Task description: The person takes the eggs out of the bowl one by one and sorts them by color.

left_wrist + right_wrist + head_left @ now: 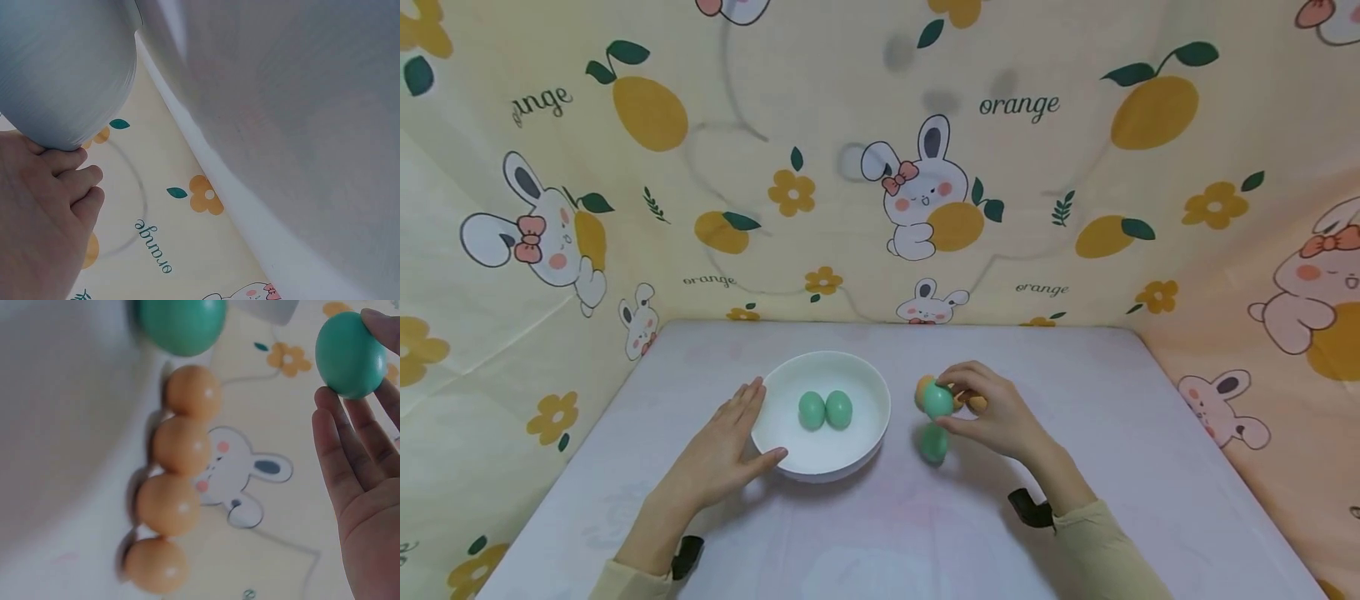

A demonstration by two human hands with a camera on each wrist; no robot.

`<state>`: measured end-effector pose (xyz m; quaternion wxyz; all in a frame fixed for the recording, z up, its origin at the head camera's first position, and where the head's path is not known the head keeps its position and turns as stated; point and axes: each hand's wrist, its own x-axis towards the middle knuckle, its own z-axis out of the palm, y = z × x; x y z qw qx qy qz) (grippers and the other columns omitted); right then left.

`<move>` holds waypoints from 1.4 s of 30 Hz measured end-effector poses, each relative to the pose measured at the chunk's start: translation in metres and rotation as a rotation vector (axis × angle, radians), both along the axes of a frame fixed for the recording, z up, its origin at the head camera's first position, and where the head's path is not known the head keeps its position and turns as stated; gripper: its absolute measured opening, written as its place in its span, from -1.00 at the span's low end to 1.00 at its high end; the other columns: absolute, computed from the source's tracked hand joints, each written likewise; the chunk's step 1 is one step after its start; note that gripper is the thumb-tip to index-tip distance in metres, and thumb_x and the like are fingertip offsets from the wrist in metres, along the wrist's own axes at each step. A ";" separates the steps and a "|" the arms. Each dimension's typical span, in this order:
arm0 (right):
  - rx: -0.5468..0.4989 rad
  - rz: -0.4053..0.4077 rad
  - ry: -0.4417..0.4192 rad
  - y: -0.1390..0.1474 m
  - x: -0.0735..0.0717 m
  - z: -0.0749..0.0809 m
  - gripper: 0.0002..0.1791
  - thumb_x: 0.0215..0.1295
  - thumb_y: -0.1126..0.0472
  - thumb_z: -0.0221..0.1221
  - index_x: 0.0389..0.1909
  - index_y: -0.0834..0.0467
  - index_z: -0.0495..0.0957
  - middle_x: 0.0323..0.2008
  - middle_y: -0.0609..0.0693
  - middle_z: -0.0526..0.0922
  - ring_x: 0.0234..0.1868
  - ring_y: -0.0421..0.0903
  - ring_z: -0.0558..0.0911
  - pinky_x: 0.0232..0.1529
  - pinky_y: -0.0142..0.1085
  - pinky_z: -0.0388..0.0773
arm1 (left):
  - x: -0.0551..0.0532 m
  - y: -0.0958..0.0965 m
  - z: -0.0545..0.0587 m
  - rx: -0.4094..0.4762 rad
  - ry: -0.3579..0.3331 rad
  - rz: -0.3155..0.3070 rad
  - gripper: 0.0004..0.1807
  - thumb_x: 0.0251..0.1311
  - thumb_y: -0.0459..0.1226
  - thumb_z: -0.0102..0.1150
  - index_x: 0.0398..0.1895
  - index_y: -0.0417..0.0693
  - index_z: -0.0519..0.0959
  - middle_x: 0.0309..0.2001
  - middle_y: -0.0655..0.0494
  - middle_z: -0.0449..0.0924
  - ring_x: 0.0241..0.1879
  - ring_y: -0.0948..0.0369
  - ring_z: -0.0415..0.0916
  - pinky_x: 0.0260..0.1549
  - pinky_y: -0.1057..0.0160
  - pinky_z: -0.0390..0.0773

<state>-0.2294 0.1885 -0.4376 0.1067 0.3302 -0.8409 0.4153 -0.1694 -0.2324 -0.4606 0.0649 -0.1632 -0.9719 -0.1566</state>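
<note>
A white bowl point(797, 450) stands left of centre on the table, with two green eggs point(838, 409) side by side inside it. My left hand point(711, 458) rests against the bowl's left side, fingers extended along it and the thumb near the front rim. To the right of the bowl, my right hand point(1000, 417) pinches another green egg point(350, 356) between thumb and fingertips, raised over the table. Below that egg, one more green egg point(933, 444) lies on the table. Several brown eggs point(169, 505) form a row beyond it, partly hidden by the right hand in the head view.
The pale table point(880, 542) ends at a patterned cloth point(850, 292) that rises behind it and on both sides. A dark band piece point(1030, 508) sits at the right wrist, and a similar strap piece point(687, 557) at the left.
</note>
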 end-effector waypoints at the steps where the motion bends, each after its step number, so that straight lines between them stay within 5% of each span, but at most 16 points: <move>1: 0.004 -0.006 -0.001 0.003 0.000 -0.001 -0.47 0.04 0.29 0.59 0.07 0.09 0.66 0.09 -0.07 0.64 -0.10 -0.15 0.70 -0.09 -0.18 0.76 | 0.000 0.000 0.000 0.000 0.000 0.000 0.12 0.32 0.25 0.21 0.63 -0.35 0.05 0.65 -0.21 -0.03 0.61 -0.20 -0.01 0.54 -0.21 0.12; 12: 0.102 -0.045 -0.038 0.027 -0.001 -0.014 -0.46 0.04 0.29 0.59 0.08 0.12 0.66 0.07 -0.05 0.63 -0.10 -0.17 0.65 -0.06 -0.17 0.74 | 0.000 -0.001 0.001 0.004 -0.010 0.000 0.12 0.32 0.25 0.21 0.63 -0.34 0.03 0.66 -0.19 -0.05 0.62 -0.18 -0.03 0.55 -0.20 0.10; 18: 0.145 -0.032 -0.057 0.037 -0.002 -0.022 -0.48 0.05 0.34 0.56 0.08 0.16 0.67 0.09 0.07 0.62 -0.08 -0.02 0.65 -0.06 -0.21 0.72 | -0.001 -0.001 -0.001 0.007 -0.012 0.000 0.12 0.32 0.26 0.21 0.64 -0.33 0.03 0.66 -0.18 -0.05 0.62 -0.17 -0.04 0.55 -0.20 0.10; 27: 0.257 -0.036 -0.180 0.037 -0.003 -0.027 -0.48 0.05 0.25 0.57 0.07 0.06 0.68 -0.01 -0.08 0.60 -0.08 -0.04 0.63 -0.01 -0.12 0.70 | -0.001 0.000 -0.001 0.012 -0.016 0.002 0.12 0.32 0.25 0.21 0.63 -0.33 0.03 0.66 -0.18 -0.06 0.62 -0.18 -0.04 0.55 -0.20 0.09; 42: 0.296 -0.018 -0.225 0.036 -0.002 -0.036 -0.51 0.05 0.25 0.57 0.04 0.05 0.67 -0.05 -0.07 0.57 -0.09 -0.03 0.61 -0.08 -0.21 0.72 | -0.001 -0.001 -0.002 0.005 -0.014 0.001 0.12 0.32 0.26 0.20 0.64 -0.32 0.03 0.66 -0.17 -0.06 0.62 -0.16 -0.03 0.55 -0.19 0.10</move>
